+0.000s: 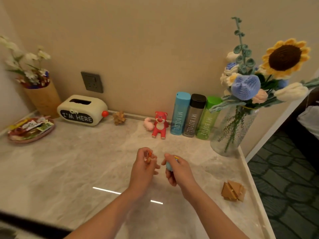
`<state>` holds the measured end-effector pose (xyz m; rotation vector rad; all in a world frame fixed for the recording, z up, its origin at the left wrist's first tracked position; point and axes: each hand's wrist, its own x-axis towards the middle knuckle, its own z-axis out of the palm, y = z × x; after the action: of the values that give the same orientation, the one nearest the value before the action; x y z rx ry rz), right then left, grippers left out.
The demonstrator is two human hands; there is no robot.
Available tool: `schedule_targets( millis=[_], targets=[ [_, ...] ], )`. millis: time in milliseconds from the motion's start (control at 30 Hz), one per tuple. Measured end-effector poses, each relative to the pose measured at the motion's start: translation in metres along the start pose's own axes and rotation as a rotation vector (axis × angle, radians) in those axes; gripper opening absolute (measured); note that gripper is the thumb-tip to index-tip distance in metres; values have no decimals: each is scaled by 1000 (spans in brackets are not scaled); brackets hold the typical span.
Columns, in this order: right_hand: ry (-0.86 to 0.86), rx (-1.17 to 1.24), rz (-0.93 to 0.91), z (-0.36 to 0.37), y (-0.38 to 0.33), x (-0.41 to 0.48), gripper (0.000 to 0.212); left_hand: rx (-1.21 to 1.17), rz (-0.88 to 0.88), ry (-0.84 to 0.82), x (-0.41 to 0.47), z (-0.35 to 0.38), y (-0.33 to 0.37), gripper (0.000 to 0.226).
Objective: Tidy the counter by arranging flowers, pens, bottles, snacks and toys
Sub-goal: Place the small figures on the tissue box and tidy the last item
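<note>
My left hand (144, 167) pinches a small orange toy figure (149, 156) above the middle of the marble counter (69, 166). My right hand (177, 169) grips a small light-blue toy (169, 167) with a yellow tip. By the back wall stand a red bear toy (160, 125) and a pink pig toy (148, 124). Right of them three "MY BOTTLE" bottles stand in a row: blue (179, 113), black (194, 116) and green (208, 118). A glass vase (231, 133) holds crocheted flowers (259, 75). One wooden puzzle (119, 117) sits at the back, another (233, 190) near the right edge.
A plate of snacks (31, 129) lies at the far left. Behind it stands a paper-wrapped bouquet (37, 83). A cream tissue box (82, 110) reading "I'M HERE" sits under a wall socket (92, 82). The counter's right edge drops to a dark patterned floor (284, 178).
</note>
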<state>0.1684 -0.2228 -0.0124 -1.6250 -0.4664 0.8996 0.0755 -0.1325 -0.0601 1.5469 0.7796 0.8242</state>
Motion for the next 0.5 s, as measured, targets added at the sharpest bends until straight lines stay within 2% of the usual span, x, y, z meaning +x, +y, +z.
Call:
schedule_targets(
  millis=[267, 500],
  targets=[
    [-118, 45, 83, 72, -31, 37, 31, -22, -54, 159, 43, -85, 15, 27],
    [-236, 304, 162, 158, -63, 70, 11, -110, -231, 263, 95, -173, 23, 18]
  ],
)
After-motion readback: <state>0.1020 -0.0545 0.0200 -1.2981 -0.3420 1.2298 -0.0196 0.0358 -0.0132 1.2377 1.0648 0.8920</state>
